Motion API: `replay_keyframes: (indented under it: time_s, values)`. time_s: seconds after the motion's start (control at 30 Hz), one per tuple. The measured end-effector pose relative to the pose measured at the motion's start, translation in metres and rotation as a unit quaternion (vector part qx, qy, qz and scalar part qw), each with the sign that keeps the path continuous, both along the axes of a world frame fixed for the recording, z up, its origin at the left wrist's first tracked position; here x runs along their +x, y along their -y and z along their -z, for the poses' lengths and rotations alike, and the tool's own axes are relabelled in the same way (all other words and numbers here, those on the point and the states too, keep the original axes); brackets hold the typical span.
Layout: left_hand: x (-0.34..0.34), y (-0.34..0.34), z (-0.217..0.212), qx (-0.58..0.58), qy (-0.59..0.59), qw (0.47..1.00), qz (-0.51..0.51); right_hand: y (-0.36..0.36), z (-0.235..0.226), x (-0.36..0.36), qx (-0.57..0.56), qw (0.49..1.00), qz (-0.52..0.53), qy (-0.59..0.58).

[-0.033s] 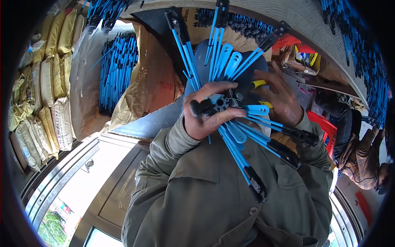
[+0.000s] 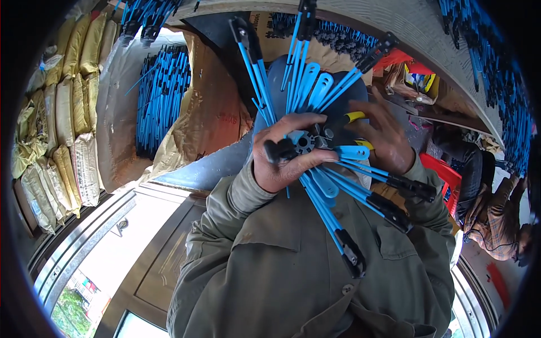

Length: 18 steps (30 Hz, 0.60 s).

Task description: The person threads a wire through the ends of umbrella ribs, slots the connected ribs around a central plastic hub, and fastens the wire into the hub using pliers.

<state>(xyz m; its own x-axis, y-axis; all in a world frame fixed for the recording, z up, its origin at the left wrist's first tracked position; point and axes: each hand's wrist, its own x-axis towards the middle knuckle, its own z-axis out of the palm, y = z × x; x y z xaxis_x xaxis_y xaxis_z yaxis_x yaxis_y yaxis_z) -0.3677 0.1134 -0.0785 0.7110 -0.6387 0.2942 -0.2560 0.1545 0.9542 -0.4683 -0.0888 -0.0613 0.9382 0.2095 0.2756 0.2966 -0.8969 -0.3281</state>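
My left hand (image 2: 274, 160) is wrapped round the black hub (image 2: 305, 141) of a spoked frame, its thumb and forefinger on either side of the hub. Blue rods fan out from there, several ending in black clip-like pieces (image 2: 350, 251). Flat blue arms (image 2: 322, 89) with small holes lie among the rods. My right hand (image 2: 389, 141) is at the hub's right side, on a plier-like tool with yellow-and-black handles (image 2: 355, 116). These handles stand apart, and some fingers are stretched out beyond them. The tool's jaws are close to the hub; their exact contact is unclear.
An opened sack-lined box (image 2: 163, 101) at the left holds many blue rods. Filled sacks (image 2: 62, 112) are stacked beyond it. A curved board (image 2: 394, 28) edges the far side, with more blue rods hanging right. A red plastic item (image 2: 442, 174) and dark clothing (image 2: 476, 180) are at right.
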Motion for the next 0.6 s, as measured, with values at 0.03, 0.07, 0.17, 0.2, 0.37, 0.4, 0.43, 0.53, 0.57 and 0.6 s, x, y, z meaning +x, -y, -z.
replay_keyframes:
  time_s: [0.03, 0.07, 0.17, 0.2, 0.37, 0.4, 0.43, 0.53, 0.57, 0.6]
  values:
    - [-0.001, -0.001, 0.001, 0.007, 0.006, 1.0, 0.005, -0.002, 0.001, -0.002, -0.008, 1.0, 0.005, -0.006]
    - [-0.001, -0.003, 0.001, 0.014, 0.013, 1.0, 0.01, -0.004, 0.002, -0.003, -0.009, 1.0, 0.005, -0.004]
    - [-0.006, -0.005, 0.001, 0.015, 0.022, 1.0, -0.012, -0.009, 0.008, -0.006, 0.057, 0.997, 0.039, -0.035]
    - [-0.006, -0.005, 0.0, 0.017, 0.024, 0.999, -0.022, -0.009, 0.01, -0.005, 0.056, 0.997, 0.04, -0.033]
    - [-0.006, -0.003, -0.005, 0.033, 0.013, 0.999, -0.014, -0.01, 0.012, -0.004, 0.049, 0.998, 0.039, -0.02]
    - [-0.006, -0.003, -0.006, 0.036, 0.02, 0.999, -0.019, -0.009, 0.011, -0.004, 0.035, 0.999, 0.039, -0.007]
    - [-0.006, -0.002, -0.007, 0.04, 0.027, 0.999, -0.023, -0.008, 0.012, -0.004, 0.02, 0.999, 0.039, 0.006]
    - [-0.008, -0.001, -0.006, 0.043, 0.031, 0.998, -0.031, -0.011, 0.012, -0.007, 0.012, 0.999, 0.049, 0.007]
    - [-0.009, -0.001, -0.006, 0.043, 0.029, 0.998, -0.038, -0.012, 0.011, -0.008, 0.007, 0.998, 0.054, 0.008]
    - [-0.01, 0.0, -0.006, 0.043, 0.028, 0.998, -0.044, -0.011, 0.01, -0.009, 0.007, 0.998, 0.057, 0.006]
